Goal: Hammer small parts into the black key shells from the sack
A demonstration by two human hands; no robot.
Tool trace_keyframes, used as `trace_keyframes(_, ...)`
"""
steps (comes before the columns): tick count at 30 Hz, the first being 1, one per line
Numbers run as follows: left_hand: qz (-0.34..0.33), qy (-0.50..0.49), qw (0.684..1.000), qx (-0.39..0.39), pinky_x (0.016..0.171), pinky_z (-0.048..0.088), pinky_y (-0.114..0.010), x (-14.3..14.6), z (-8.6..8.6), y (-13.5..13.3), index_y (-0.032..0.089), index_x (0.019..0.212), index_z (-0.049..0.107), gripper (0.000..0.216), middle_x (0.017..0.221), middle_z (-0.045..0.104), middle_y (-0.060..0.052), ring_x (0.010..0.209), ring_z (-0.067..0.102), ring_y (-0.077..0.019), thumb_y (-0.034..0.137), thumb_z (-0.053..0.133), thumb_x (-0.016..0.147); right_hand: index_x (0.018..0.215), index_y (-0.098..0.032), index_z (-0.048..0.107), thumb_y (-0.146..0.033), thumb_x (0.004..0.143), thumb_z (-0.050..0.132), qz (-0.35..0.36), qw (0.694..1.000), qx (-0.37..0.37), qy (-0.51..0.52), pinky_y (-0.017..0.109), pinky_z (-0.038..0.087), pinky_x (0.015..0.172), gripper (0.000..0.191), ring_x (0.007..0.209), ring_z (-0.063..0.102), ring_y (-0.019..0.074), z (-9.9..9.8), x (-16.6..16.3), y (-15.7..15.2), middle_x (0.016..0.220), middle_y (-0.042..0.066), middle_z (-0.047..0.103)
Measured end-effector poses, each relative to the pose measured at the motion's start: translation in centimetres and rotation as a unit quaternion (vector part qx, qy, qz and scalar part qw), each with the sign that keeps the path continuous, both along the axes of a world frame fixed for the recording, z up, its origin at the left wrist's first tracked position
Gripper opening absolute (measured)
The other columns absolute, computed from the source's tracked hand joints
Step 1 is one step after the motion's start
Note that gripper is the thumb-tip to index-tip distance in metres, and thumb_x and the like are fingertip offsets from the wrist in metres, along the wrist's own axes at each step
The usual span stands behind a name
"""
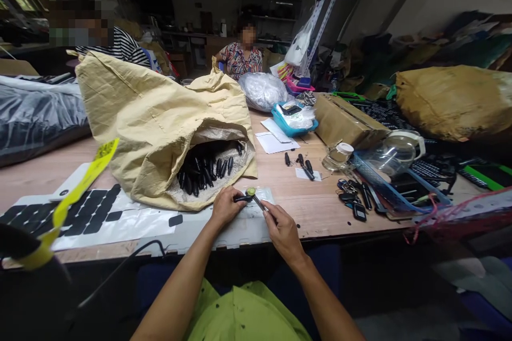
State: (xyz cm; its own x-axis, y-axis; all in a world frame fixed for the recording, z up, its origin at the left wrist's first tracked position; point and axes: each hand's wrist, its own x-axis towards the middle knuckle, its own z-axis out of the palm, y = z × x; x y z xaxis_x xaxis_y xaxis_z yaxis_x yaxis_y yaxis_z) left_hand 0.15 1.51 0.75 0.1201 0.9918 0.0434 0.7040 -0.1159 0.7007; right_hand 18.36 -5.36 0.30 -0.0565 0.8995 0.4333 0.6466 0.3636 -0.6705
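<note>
My left hand (224,206) is closed around a small black key-fob piece (242,198) with a green round button at its tip. My right hand (281,230) pinches a thin dark tool (262,205) whose tip meets that piece. Both hands hover over a clear plastic sheet (240,224) at the wooden table's (312,208) near edge. Just behind my left hand lies a tan paper sack (160,112), its mouth open and showing several black plastic pieces (204,170).
Loose black parts (304,164) and keys (354,200) lie to the right, near a glass jar (336,157), a blue tray (294,120) and a cardboard box (346,120). A white sheet with black pads (80,213) is left. Two people sit beyond the table.
</note>
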Motion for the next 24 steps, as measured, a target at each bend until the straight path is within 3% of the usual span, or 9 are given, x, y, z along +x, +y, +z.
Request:
trace_keyframes(7,0.013,0.005,1.0,0.001,0.083,0.046,-0.032,0.3,-0.1,0.0,0.024,0.079,0.074,0.008,0.087,0.069,-0.001,0.093,0.06,-0.0211,0.017,0.072,0.074,0.121,-0.025,0.07,-0.022,0.095,0.044,0.02,0.998,0.01,-0.052,0.026,0.055,0.08,0.036,0.088,0.069,0.0158,-0.5,-0.3,-0.1,0.096,0.005,0.074)
trace_keyframes(13,0.014,0.001,1.0,0.003,0.084,0.045,-0.033,0.4,-0.1,-0.2,0.024,0.08,0.074,0.011,0.087,0.068,-0.001,0.094,0.059,-0.0215,0.017,0.073,0.072,0.121,-0.026,0.069,-0.025,0.097,0.043,-0.022,0.999,0.025,-0.021,0.025,0.054,0.083,0.035,0.092,0.069,0.0154,-0.7,0.3,0.0,0.099,0.005,0.074)
trace_keyframes(18,0.015,0.008,1.0,0.004,0.083,0.045,-0.033,0.4,0.1,-0.3,0.023,0.079,0.073,0.01,0.087,0.068,-0.001,0.094,0.06,-0.0217,0.015,0.073,0.072,0.119,-0.028,0.07,-0.024,0.095,0.045,-0.014,0.999,0.012,-0.034,0.026,0.054,0.083,0.035,0.093,0.068,0.0156,-1.2,0.4,-0.1,0.099,0.004,0.074)
trace_keyframes(24,0.01,0.033,0.999,0.015,0.085,0.045,-0.033,0.5,0.4,-0.7,0.022,0.08,0.071,0.011,0.088,0.068,-0.002,0.094,0.06,-0.0218,0.015,0.072,0.073,0.119,-0.028,0.07,-0.024,0.096,0.042,-0.124,0.986,0.029,-0.104,0.026,0.049,0.077,0.037,0.091,0.064,0.0168,-1.4,2.1,2.8,0.097,0.004,0.071)
